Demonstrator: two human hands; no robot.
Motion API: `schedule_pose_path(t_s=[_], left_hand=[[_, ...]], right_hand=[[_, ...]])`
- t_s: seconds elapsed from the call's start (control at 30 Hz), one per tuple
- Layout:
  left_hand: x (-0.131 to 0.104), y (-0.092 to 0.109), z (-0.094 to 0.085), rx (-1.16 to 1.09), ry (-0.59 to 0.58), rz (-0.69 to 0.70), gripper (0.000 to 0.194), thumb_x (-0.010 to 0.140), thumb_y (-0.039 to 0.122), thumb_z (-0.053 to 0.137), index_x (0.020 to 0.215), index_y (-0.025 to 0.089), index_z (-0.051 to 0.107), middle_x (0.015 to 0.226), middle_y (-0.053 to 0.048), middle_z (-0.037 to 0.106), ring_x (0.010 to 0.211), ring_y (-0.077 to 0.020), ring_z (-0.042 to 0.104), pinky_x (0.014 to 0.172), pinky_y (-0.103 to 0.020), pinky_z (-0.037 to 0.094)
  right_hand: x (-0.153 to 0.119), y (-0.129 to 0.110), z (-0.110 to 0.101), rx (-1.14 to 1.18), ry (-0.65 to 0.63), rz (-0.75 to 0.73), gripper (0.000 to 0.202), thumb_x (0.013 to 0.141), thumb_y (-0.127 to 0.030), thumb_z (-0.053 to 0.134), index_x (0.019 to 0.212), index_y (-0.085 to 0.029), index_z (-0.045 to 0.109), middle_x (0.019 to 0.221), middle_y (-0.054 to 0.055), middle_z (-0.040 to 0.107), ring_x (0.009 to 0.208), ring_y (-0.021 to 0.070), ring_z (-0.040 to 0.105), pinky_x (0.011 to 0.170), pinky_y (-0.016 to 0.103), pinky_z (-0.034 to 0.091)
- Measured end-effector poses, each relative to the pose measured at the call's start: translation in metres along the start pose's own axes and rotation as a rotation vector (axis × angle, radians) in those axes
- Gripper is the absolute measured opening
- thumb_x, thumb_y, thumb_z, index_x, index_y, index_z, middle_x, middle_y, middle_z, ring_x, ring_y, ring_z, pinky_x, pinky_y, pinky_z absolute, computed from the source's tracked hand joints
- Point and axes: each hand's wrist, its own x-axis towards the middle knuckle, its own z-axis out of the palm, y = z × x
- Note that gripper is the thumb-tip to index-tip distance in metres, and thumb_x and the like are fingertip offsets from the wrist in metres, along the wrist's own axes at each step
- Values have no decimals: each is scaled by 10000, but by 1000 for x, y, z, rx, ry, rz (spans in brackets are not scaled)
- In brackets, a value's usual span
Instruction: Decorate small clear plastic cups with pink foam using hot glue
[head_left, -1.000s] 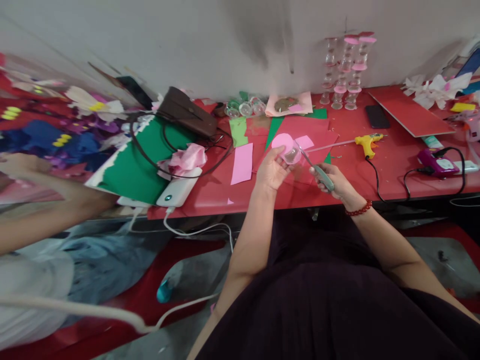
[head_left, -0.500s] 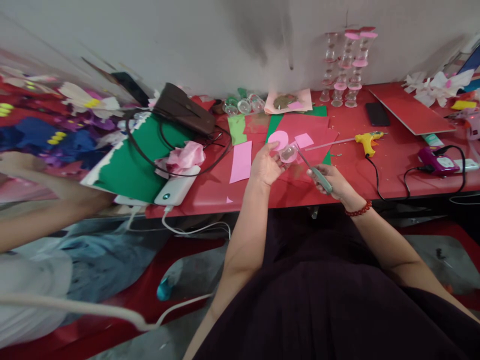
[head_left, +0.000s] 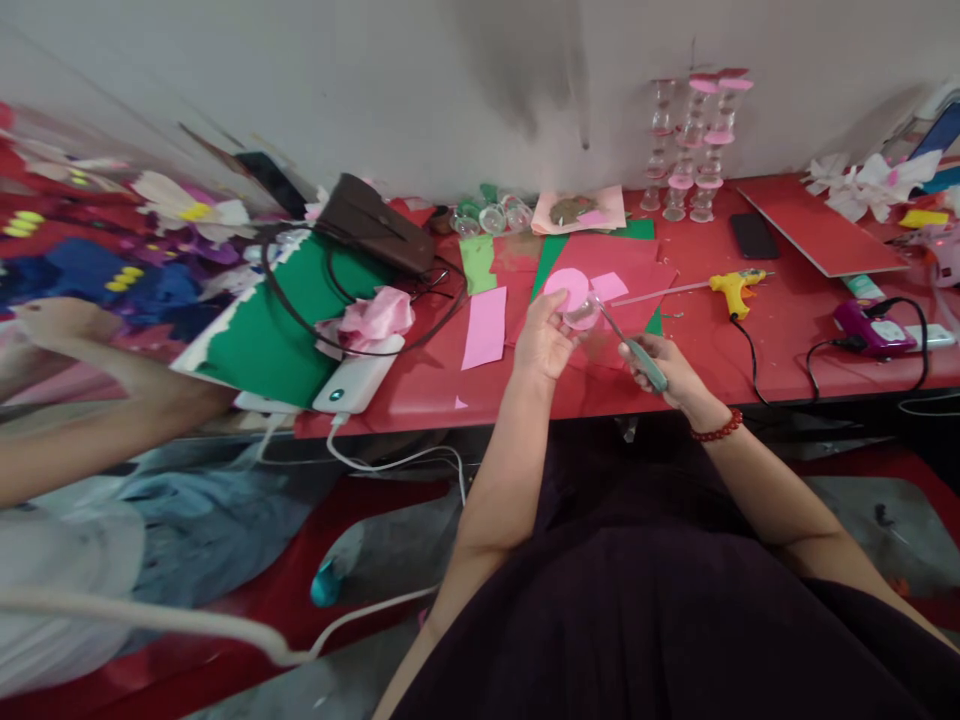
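My left hand (head_left: 550, 330) is closed on a clear plastic cup (head_left: 582, 312) with a round pink paper disc (head_left: 568, 288) at its upper left. Whether the disc is fixed to the cup I cannot tell. In my right hand (head_left: 666, 371) is a thin-bladed knife (head_left: 646, 363) with a grey-green handle. Its tip reaches the cup's right edge. Behind the cup lie a small pink paper square (head_left: 609, 287) and red paper sheets (head_left: 630, 255) on the red table (head_left: 405, 403).
A yellow glue gun (head_left: 735, 291) lies to the right, its cord hanging over the table edge. Stacked clear cups (head_left: 694, 140) stand at the back. A brown bag (head_left: 379, 228) and a white power bank (head_left: 358, 378) are on the left, near another person's arm (head_left: 112, 410).
My left hand has turned and lifted slightly, so the pink disc faces me more fully. The knife's tip stays at the cup's edge. The other person's hand has shifted a little.
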Motion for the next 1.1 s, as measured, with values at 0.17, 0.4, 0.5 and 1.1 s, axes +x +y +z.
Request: schedule_pose_path(t_s=[0.17,0.4,0.5,1.1], left_hand=[[-3,2,0,1,-45,-74,376,762,229,805,1122,217,702,912,-48,787,951,-229,785,888,-344,629],[-1,2,-1,-23,-68,-80,457,760,221,809,1202,244,693,953,-46,803,1006,-250,794,899,-350,642],[0,4,-2,-4,-102,-85,457,757,218,810,1199,228,692,929,-50,803,981,-249,796,895,-352,643],[33,19,-21,215,-343,-43,615,688,307,807,1276,220,648,933,-47,822,941,-262,790,837,-367,599]], right_hand=[[0,-8,-3,0,-11,-5,727,465,-607,990,913,-204,582,556,-98,522,427,35,402,376,164,288],[1,-9,-8,-26,-49,-6,625,612,-583,964,933,-214,574,560,-98,504,435,41,412,380,160,287],[1,-9,-7,18,-44,-1,621,597,-566,970,904,-219,555,558,-92,524,426,47,437,359,161,276],[-2,-22,-7,-23,-55,-8,571,602,-556,993,794,-204,586,514,-92,468,396,40,411,314,157,265]])
